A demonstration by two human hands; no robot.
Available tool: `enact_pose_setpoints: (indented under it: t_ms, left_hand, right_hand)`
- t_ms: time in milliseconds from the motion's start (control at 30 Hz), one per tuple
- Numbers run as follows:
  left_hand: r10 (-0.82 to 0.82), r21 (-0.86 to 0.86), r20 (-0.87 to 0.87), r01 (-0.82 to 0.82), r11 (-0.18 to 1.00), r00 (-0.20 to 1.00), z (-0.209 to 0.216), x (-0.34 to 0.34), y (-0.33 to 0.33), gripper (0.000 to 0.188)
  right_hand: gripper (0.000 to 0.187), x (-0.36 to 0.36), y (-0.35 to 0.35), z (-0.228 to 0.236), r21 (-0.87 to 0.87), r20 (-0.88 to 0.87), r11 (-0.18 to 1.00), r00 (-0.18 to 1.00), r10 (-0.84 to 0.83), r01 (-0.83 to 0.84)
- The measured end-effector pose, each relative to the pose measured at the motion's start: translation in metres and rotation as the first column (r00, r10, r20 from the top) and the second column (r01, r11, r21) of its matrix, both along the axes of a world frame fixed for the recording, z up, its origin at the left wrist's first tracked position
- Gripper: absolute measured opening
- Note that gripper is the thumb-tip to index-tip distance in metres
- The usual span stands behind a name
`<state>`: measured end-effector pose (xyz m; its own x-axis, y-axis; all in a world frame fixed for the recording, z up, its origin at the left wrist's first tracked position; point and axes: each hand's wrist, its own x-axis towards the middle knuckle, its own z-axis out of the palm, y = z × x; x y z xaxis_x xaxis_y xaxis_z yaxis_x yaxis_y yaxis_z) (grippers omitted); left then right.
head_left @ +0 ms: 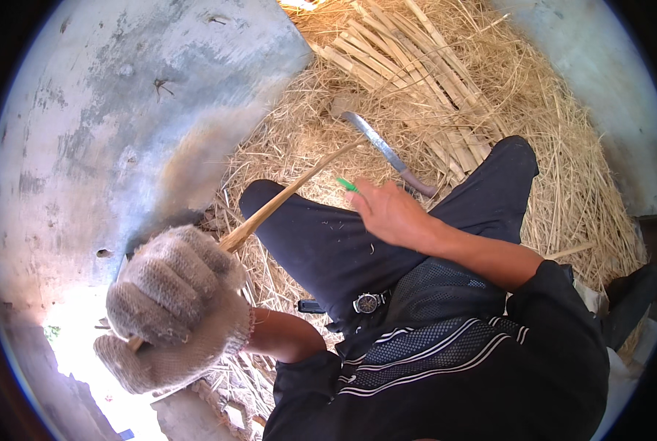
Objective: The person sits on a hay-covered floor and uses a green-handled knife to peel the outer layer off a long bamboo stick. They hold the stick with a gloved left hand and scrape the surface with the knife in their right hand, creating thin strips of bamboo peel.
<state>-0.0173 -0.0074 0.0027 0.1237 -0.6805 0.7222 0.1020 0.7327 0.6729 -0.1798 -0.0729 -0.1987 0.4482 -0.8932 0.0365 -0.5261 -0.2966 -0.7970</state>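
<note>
My left hand [177,305], in a thick greyish knitted glove, is closed round a long, slightly bent bamboo strip [284,192]. The strip slants up and away to the right over my leg, and a short end shows below the glove. My right hand [394,213] is bare and closed on a slim bright green thing [347,184]; only its tip shows past the fingers, so its kind is unclear. Just beyond that hand lies a long knife [378,137] with a hooked blade tip and a brown handle, resting on shavings near the strip's far end.
Split bamboo strips [424,70] lie in a pile beyond my knees. Pale shavings [563,169] cover the ground around me. A weathered wall [130,110] rises at the left, another pale surface [600,59] at the far right. A wristwatch [367,302] is at my waist.
</note>
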Motion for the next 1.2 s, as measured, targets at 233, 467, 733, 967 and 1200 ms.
enact_pose_setpoints:
  t_ms: [233,467,733,967,1200]
  left_hand:
    - [0.013,0.010,-0.018,-0.013,1.000,1.000,0.002,0.008,0.007,0.046]
    - [0.026,-0.020,-0.076,-0.027,0.999,0.997,-0.003,0.010,0.004,0.045]
    - [0.022,-0.005,-0.114,-0.022,1.000,0.993,0.001,0.007,0.002,0.047]
    - [0.078,-0.025,-0.063,-0.080,0.996,0.995,-0.006,0.017,0.010,0.047]
    - [0.037,-0.021,-0.049,-0.038,0.999,0.998,-0.001,0.008,-0.001,0.048]
  right_hand:
    - [0.029,0.012,0.015,0.037,-0.145,0.124,0.976,0.975,0.182,-0.164]
    - [0.032,0.007,-0.010,-0.004,-0.027,0.054,0.989,0.987,0.149,-0.148]
    - [0.033,0.009,-0.030,-0.045,0.001,-0.001,0.997,0.997,0.077,-0.077]
    - [0.035,0.013,-0.003,0.013,-0.069,0.203,0.960,0.939,0.279,-0.271]
    - [0.035,0.012,-0.053,-0.071,0.115,0.002,0.992,0.999,-0.054,0.054]
